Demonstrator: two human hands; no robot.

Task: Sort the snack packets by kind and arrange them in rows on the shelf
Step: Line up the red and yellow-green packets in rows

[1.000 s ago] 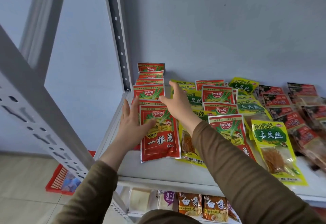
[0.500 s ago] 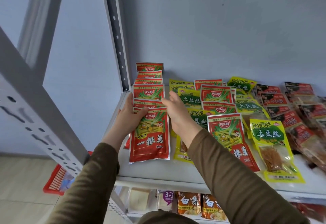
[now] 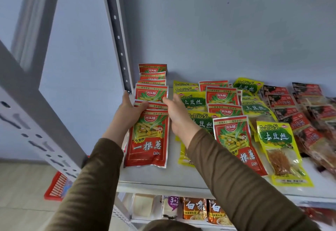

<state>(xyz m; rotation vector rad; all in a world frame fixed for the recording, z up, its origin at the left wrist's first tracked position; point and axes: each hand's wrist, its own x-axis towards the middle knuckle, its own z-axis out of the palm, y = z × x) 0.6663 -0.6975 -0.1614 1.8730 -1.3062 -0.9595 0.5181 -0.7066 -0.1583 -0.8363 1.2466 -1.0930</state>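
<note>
Several rows of snack packets cover the grey shelf (image 3: 163, 178). Both hands flank the leftmost red row: left hand (image 3: 130, 111) grips the front red packet (image 3: 148, 140), right hand (image 3: 179, 116) straight-fingered against its edge.

Grey shelf (image 3: 145, 177) carries rows of red packets (image 3: 148, 140), yellow packets (image 3: 278, 145), dark packets (image 3: 283, 101).

Both arms reach forward in brown sleeves. Left hand (image 3: 130, 111) has its thumb curled inward, fingers extended (palm faces right). Right hand (image 3: 179, 116) is flat, fingers straight, palm facing left.
</note>
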